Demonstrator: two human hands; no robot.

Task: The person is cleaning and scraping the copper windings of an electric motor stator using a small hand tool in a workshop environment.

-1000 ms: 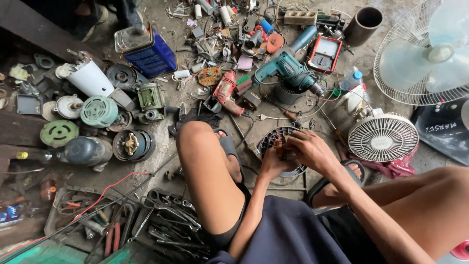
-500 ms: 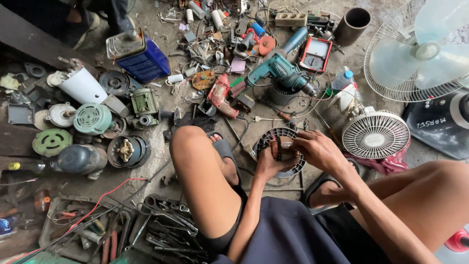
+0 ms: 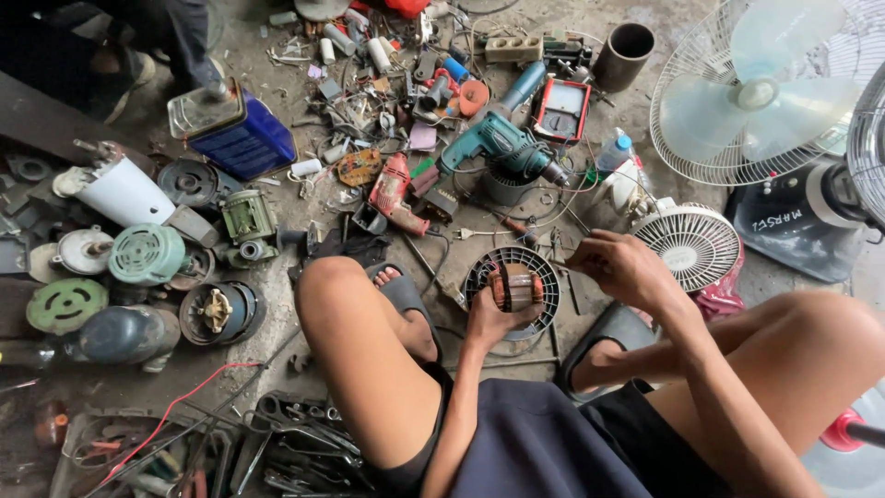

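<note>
I sit low between my knees on a cluttered workshop floor. My left hand (image 3: 493, 318) grips a small copper-wound motor core (image 3: 516, 290), held over a round black grille housing (image 3: 513, 267) on the floor. My right hand (image 3: 619, 267) is raised to the right of the core, fingers pinched together on what looks like a thin wire or tool end; I cannot make out what it is. A short gap separates the two hands.
A teal power drill (image 3: 498, 146), a red drill (image 3: 392, 192), a red meter (image 3: 561, 110), a blue tin (image 3: 230, 129) and several old motors (image 3: 147, 254) lie around. Fans (image 3: 761, 92) stand right, a small white fan guard (image 3: 691, 244) by my right hand, wrenches (image 3: 295, 433) lower left.
My right hand has pulled away from the motor core, up and to the right. The left hand still holds the core. The camera has shifted, so the floor items sit lower in view.
</note>
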